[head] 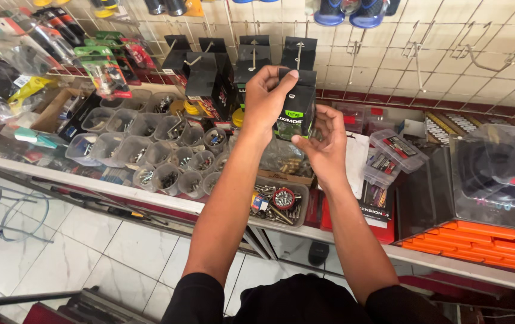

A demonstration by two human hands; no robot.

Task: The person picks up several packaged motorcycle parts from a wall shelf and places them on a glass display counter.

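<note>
- Black hanging box (299, 105): held up in front of the wire wall grid (389, 54), just right of other black boxes (209, 75) on hooks.
- Left hand (267, 99): fingers closed round the box's upper left side.
- Right hand (323, 144): pinching its lower right corner.
- Below the box, a tray of screws (278, 204) and clear cups (149, 144).

Black short sleeves, bare forearms
</note>
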